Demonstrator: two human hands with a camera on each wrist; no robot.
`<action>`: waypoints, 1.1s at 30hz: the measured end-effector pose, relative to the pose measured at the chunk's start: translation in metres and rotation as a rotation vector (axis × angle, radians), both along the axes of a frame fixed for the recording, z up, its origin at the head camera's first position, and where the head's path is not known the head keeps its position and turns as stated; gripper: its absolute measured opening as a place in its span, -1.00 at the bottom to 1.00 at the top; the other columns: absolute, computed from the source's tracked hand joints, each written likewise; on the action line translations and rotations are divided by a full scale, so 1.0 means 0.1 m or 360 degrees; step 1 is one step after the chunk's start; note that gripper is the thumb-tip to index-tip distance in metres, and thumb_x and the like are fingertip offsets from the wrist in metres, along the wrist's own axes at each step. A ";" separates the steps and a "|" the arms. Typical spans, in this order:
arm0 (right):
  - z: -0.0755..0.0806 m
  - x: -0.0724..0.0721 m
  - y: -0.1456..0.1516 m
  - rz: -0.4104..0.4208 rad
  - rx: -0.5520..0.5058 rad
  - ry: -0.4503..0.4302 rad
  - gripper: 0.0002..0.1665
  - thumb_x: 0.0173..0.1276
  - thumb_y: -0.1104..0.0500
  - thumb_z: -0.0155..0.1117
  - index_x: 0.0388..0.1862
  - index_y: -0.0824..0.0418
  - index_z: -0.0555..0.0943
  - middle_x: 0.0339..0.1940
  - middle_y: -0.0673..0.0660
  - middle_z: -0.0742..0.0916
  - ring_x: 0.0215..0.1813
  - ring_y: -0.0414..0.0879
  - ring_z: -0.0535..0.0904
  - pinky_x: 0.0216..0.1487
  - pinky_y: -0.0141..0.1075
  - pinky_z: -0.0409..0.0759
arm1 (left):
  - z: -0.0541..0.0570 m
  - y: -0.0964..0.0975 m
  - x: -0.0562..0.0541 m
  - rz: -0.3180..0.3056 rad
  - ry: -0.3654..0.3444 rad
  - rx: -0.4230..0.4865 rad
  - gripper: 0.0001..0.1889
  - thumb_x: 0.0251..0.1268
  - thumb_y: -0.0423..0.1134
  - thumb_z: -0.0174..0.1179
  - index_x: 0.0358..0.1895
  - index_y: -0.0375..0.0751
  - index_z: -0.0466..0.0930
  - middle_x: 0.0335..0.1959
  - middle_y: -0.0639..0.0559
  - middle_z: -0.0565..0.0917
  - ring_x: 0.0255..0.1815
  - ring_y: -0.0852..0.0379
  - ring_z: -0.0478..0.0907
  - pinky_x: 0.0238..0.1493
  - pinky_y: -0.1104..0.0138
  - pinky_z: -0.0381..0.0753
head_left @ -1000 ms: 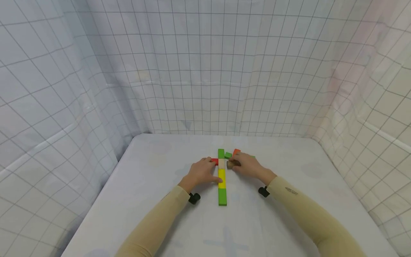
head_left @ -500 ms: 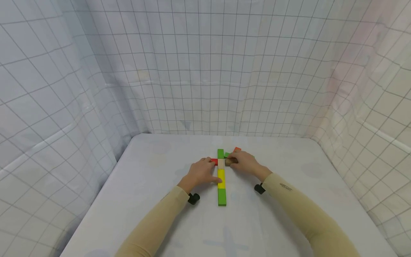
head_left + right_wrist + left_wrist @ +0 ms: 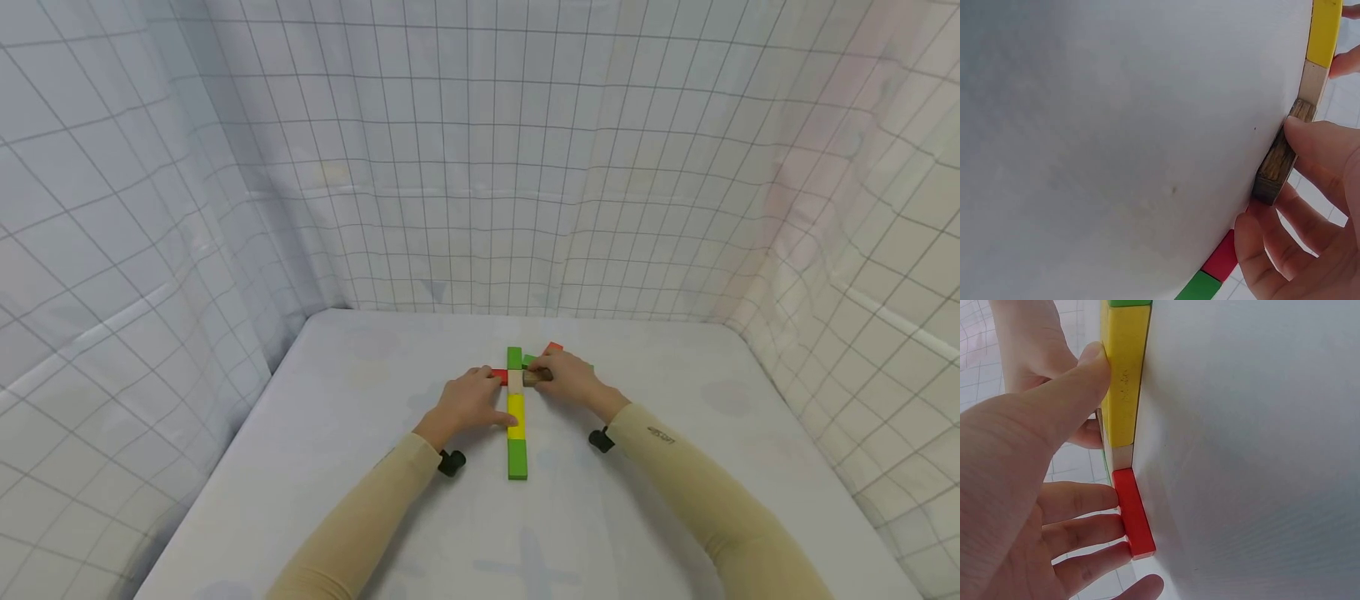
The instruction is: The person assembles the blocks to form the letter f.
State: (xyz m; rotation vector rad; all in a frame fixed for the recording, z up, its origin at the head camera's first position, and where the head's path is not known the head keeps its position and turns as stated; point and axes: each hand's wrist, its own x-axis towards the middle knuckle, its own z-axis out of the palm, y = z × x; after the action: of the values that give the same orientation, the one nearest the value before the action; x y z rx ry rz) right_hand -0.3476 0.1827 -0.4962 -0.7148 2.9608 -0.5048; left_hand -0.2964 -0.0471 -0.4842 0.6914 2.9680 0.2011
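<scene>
Colored blocks form a straight row on the table: a near green block (image 3: 517, 460), a yellow block (image 3: 517, 408), a plain wood block (image 3: 515, 382) and a far green block (image 3: 514, 358). A red block (image 3: 1134, 515) sticks out from the row's left side. My left hand (image 3: 468, 402) spreads over this corner, its thumb on the yellow block and extended fingertips against the red block. On the opposite side, my right hand (image 3: 576, 382) pinches a dark brown wooden block (image 3: 1282, 153) between thumb and fingers. The brown block's end sits right at the plain block.
Beyond my right hand lie an orange-red block (image 3: 554, 347) and a green block (image 3: 529, 361), partly covered by the hand. The white-covered table (image 3: 375, 517) is bounded at the back and sides by grid-patterned cloth (image 3: 495, 167).
My right hand has moved left with the brown block, closing the gap to the plain wood block. My left hand has stayed in place on the yellow and red blocks.
</scene>
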 end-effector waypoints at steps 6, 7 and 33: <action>0.00 0.00 -0.03 -0.0025 0.0008 0.0004 -0.61 0.33 0.06 0.46 0.13 0.05 0.71 0.04 0.03 0.71 -0.01 -0.07 0.59 0.08 -0.11 0.57 | 0.00 0.00 0.01 -0.0002 0.0004 -0.0007 -0.10 -0.01 0.51 0.31 0.28 -0.08 0.59 0.22 -0.01 0.51 0.19 0.00 0.47 0.03 0.00 0.61; 0.00 0.00 -0.03 -0.0027 0.0007 0.0005 -0.61 0.33 0.06 0.46 0.13 0.05 0.71 0.04 0.03 0.71 0.00 -0.07 0.59 0.07 -0.10 0.57 | 0.00 0.00 0.01 -0.0002 0.0005 -0.0013 -0.10 -0.01 0.51 0.30 0.28 -0.07 0.59 0.22 -0.01 0.51 0.19 0.01 0.47 0.03 0.00 0.61; 0.03 0.00 0.00 0.0018 0.0009 -0.0016 -0.54 0.33 0.06 0.46 0.20 0.05 0.68 0.08 0.07 0.67 -0.01 -0.04 0.56 0.08 -0.09 0.55 | 0.01 0.02 0.02 0.0009 0.0005 -0.0013 -0.10 -0.01 0.49 0.32 0.28 -0.10 0.59 0.31 -0.03 0.48 0.27 -0.02 0.45 0.08 -0.01 0.59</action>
State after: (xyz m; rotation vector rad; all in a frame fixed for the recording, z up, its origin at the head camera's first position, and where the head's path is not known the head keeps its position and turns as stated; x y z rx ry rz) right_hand -0.3474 0.1828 -0.4935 -0.7260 2.9458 -0.4974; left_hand -0.2942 -0.0454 -0.4830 0.6832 2.9727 0.1886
